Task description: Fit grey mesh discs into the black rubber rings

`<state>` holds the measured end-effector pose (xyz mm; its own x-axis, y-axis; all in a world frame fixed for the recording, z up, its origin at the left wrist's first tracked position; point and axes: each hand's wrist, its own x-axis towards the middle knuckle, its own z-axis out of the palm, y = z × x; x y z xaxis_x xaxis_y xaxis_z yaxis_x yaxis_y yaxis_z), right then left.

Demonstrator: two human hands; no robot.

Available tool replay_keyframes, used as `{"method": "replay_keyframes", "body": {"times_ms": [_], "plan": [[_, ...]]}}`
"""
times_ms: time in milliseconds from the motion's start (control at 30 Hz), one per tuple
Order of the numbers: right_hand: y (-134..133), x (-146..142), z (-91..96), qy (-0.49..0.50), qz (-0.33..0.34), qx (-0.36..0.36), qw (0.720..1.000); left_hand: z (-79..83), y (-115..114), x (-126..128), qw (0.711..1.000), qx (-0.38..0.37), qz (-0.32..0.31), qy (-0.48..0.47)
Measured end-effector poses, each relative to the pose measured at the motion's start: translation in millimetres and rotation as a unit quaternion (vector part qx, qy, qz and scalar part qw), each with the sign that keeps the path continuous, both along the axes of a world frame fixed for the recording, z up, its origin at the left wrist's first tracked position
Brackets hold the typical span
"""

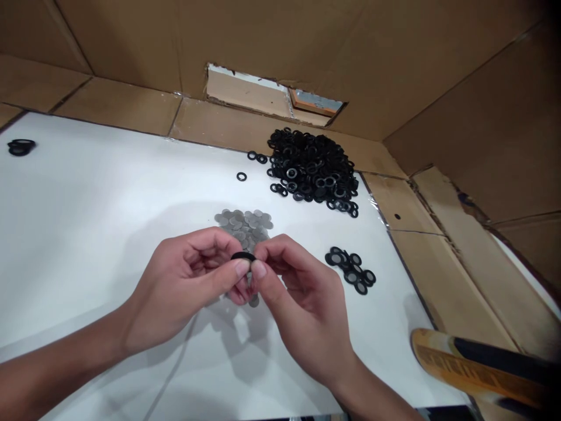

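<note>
Between the fingertips of both hands is a black rubber ring (pixel 243 255), seen nearly edge-on. My left hand (pixel 184 286) pinches its left side with thumb and forefinger, and my right hand (pixel 302 292) pinches its right side. Whether a disc sits inside the ring I cannot tell from this angle. Just behind the hands lies a pile of small grey mesh-like discs (pixel 245 224), partly covered by my fingers. To the right of my right hand is a group of black rings with grey discs in their centres (pixel 352 278).
A large heap of black rings (pixel 311 169) stands at the back right, with a loose ring (pixel 241 176) beside it. Some black rings (pixel 21 147) lie far left on the white tabletop (pixel 109 175). Cardboard walls (pixel 131 47) enclose the back and right. An orange-and-black object (pixel 473 362) juts in at lower right.
</note>
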<state>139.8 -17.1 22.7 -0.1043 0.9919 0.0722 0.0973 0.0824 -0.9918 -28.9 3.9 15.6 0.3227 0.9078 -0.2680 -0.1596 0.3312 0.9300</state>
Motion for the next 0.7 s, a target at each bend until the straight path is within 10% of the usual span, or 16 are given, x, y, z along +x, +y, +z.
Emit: {"method": "replay_keyframes", "body": {"times_ms": [700], "plan": [[0.1, 4.2, -7.5, 0.039, 0.037, -0.069, 0.996, -1.6, -2.0, 1.6, 0.995, 0.053, 0.019, 0.084]]}}
